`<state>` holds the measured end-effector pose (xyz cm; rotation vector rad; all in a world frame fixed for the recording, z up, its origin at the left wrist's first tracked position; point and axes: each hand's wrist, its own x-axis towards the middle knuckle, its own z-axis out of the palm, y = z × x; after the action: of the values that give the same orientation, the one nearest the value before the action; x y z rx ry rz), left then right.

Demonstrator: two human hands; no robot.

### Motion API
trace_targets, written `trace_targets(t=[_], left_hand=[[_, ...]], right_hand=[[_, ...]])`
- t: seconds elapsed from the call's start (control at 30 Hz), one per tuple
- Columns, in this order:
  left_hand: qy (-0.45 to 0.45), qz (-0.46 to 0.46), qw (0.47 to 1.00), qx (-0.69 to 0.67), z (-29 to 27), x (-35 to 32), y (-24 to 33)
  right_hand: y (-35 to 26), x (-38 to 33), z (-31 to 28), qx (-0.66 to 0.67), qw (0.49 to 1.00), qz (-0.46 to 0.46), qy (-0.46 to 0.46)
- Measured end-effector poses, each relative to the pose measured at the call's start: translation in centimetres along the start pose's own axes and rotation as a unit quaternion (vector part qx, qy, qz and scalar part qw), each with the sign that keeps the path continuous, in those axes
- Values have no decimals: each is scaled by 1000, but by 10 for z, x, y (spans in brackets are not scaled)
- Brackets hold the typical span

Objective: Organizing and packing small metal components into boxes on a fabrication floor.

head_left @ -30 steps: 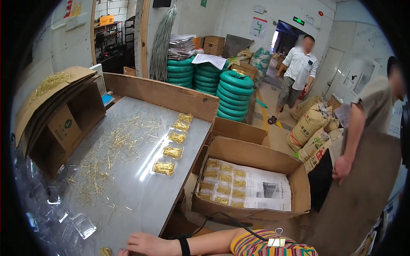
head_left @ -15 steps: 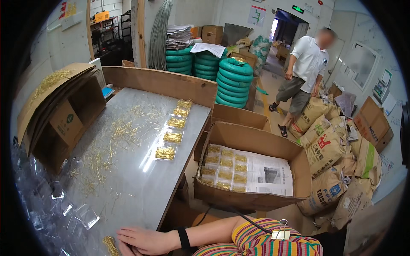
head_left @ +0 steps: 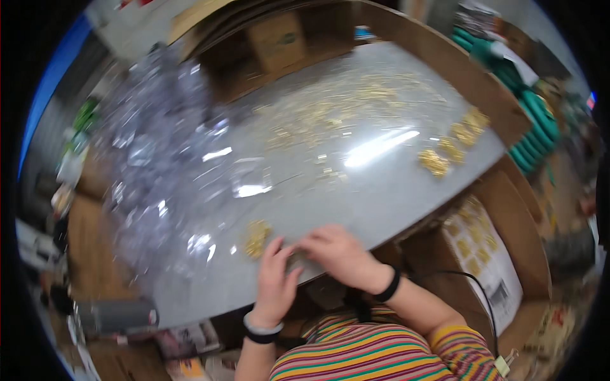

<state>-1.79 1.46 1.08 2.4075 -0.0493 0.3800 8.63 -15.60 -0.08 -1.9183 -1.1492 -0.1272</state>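
Note:
My left hand (head_left: 277,287) and my right hand (head_left: 342,257) meet over the near edge of the grey table (head_left: 356,197). Their fingertips come together, bent around a small spot. Blur hides what is between them; it may be something clear. Just left of my left fingertips lies a bundle of thin gold-coloured metal pins or wires (head_left: 257,239). A shallow clear plastic box (head_left: 252,185) lies farther back, beyond that bundle. Loose gold-coloured pieces (head_left: 343,108) are scattered over the far half of the tabletop.
A heap of clear plastic boxes (head_left: 152,159) covers the table's left side. Filled gold packs (head_left: 434,163) form a row at the right edge. Below stands an open carton (head_left: 540,254) with more packs on paper. Another cardboard box (head_left: 235,76) and a wooden board (head_left: 445,47) border the back.
My view has swung left and down toward the table. My left hand has come into view, and my right hand now meets it. The person standing at the right is out of view.

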Motion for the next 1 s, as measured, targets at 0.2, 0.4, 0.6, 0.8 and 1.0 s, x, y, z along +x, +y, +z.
trace_targets(t=[0.2, 0.4, 0.6, 0.8, 1.0], left_hand=[[53, -24, 997, 47, 3, -14, 3], [35, -32, 998, 40, 10, -13, 8], [90, -84, 983, 135, -9, -27, 16], [80, -66, 991, 88, -8, -24, 0], [88, -43, 995, 29, -8, -20, 6]], right_hand=[[-16, -10, -3, 147, 979, 125, 72], [-29, -12, 6, 54, 995, 74, 25], [-27, 5, 4, -107, 993, 35, -31], [-17, 17, 11, -89, 992, -41, -73], [-16, 10, 12, -28, 998, -16, -63]])
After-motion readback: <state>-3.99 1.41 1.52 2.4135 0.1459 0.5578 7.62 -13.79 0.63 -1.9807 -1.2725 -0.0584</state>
